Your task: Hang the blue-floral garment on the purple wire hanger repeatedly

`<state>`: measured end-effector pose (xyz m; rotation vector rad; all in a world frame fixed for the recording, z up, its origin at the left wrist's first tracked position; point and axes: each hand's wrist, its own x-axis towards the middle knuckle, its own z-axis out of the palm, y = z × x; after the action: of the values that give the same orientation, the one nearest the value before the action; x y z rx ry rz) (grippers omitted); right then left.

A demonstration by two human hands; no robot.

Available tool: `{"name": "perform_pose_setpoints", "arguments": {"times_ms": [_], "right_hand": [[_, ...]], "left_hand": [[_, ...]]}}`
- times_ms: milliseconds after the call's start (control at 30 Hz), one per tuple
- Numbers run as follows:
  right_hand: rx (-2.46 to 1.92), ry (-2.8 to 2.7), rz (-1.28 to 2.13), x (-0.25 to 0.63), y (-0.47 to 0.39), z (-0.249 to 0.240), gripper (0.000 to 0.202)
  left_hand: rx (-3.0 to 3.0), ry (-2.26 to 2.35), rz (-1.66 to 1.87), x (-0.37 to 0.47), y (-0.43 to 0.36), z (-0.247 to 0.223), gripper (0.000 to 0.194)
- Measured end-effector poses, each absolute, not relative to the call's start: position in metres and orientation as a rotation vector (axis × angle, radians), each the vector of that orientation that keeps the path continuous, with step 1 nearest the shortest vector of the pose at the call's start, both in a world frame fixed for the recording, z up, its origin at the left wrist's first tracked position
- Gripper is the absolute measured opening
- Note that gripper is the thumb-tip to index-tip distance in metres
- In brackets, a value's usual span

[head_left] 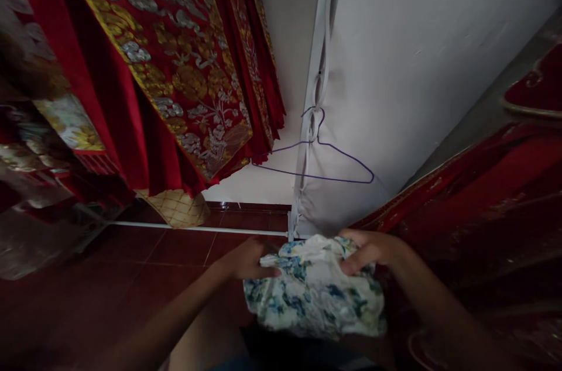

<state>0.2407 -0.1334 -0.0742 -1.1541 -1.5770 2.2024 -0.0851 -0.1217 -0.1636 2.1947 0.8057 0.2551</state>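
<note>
A: In the head view, where to find the flowered cloth?
B: Low in the view, directly between left hand and right hand; touching both, with neither one nearer.
A: And the grip?
B: Both hands closed on the upper part, thumbs in front, fingers partly hidden behind.
A: Which long axis?
B: Across, from left hand to right. Too crumpled for a clear pointing end; gathered upper edge towards the purple hanger, well apart from it.

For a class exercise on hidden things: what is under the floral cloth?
Around the lower edge of the floral cloth, a leg and an unclear dark patch show; anything directly beneath is covered.
</note>
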Motion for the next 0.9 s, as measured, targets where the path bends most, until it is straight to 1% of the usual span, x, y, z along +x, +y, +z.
{"name": "perform_pose_setpoints", "arguments": {"times_ms": [67,133,200,267,333,400,467,533,667,767,900], "right_hand": [[-1.249,-1.749,1.957,0.249,-0.122,-0.061,0.037],[-1.288,-1.892,1.617,0.251,-0.104,-0.058,0.032],[-1.282,-1.911,1.232,0.247,-0.081,-0.065,0.031],[-1.256,-1.825,0.929,0.238,-0.055,-0.077,0.04],[-1.265,-1.74,0.707,0.228,-0.031,-0.09,0.047],[-1.329,-1.745,0.551,0.22,-0.012,-0.1,0.043],[-1.399,-1.808,0.485,0.215,0.0,-0.109,0.035],[-1.455,-1.866,0.462,0.214,0.004,-0.117,0.033],[-1.511,-1.938,0.348,0.216,-0.004,-0.127,0.039],[-1.494,-2.003,0.35,0.214,-0.016,-0.125,0.043],[-1.523,-2.033,0.334,0.204,-0.032,-0.117,0.044]], "left_hand": [[2.335,0.933,0.162,-0.104,-0.112,-0.159,0.034],[2.411,1.066,0.17,-0.12,-0.101,-0.149,0.035],[2.44,1.127,0.307,-0.13,-0.088,-0.137,0.036],[2.43,1.116,0.476,-0.135,-0.073,-0.124,0.035],[2.39,1.137,0.625,-0.134,-0.058,-0.111,0.032],[2.375,1.199,0.741,-0.129,-0.047,-0.097,0.031],[2.405,1.26,0.803,-0.122,-0.044,-0.083,0.035],[2.461,1.315,0.809,-0.114,-0.047,-0.07,0.037],[2.585,1.401,0.852,-0.098,-0.058,-0.05,0.028],[2.72,1.466,0.915,-0.085,-0.056,-0.041,0.021],[2.852,1.612,0.889,-0.055,-0.039,-0.032,0.018]]}}
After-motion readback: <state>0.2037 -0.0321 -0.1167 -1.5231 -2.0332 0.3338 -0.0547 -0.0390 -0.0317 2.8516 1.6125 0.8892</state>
